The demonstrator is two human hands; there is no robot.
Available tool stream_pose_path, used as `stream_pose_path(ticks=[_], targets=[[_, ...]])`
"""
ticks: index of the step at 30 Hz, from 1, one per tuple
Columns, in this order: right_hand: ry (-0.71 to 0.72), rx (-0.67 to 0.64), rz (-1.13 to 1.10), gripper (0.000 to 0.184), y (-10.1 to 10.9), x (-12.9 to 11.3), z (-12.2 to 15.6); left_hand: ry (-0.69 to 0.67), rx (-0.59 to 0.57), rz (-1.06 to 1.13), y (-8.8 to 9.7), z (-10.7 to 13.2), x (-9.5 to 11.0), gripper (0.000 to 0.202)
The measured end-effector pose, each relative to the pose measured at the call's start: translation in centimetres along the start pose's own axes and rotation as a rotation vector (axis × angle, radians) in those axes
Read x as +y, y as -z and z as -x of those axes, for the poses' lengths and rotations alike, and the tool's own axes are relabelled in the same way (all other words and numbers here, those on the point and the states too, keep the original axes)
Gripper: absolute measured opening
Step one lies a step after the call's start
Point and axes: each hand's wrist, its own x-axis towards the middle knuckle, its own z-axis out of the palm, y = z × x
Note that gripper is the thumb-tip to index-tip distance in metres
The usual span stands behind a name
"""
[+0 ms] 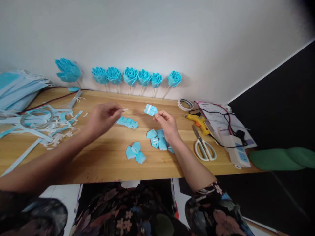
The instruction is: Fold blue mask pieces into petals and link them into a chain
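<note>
Reaching inward above the tabletop [103, 157]
The left hand [105, 116] pinches a small white strip [125, 109]; the right hand [168, 126] grips a folded blue piece [153, 110] by one edge.

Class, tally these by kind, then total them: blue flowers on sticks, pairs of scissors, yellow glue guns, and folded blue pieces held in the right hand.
Blue flowers on sticks: 7
Scissors: 1
Yellow glue gun: 1
Folded blue piece in the right hand: 1
Total: 10
</note>
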Motion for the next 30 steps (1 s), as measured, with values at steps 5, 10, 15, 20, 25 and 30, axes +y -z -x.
stream_pose_path(ticks=[5, 10, 15, 20, 25, 30], targets=[[0.0, -0.009, -0.032, 0.019, 0.0, -0.1, -0.1, 0.114, 0.196, -0.316, 7.6, 1.6, -6.0, 0.027], [0.023, -0.048, 0.006, 0.017, -0.2, 0.3, 0.0, 0.242, 0.117, -0.571, 11.4, 3.5, -11.5, 0.039], [0.028, -0.053, 0.012, 0.016, -0.4, 0.6, 0.0, 0.141, 0.143, -0.747, 10.7, 3.3, -9.9, 0.04], [0.067, -0.158, 0.083, 0.018, -0.5, 0.3, 0.4, -0.159, 0.026, -0.34, 6.1, 1.3, -4.6, 0.045], [0.124, -0.282, 0.162, 0.019, -0.1, 0.1, 0.7, -0.085, -0.255, 0.096, 0.7, -0.6, 0.3, 0.049], [0.159, -0.314, 0.195, 0.017, 0.1, -0.3, 0.7, 0.133, -0.525, 0.377, -1.7, -1.9, 1.8, 0.035]])
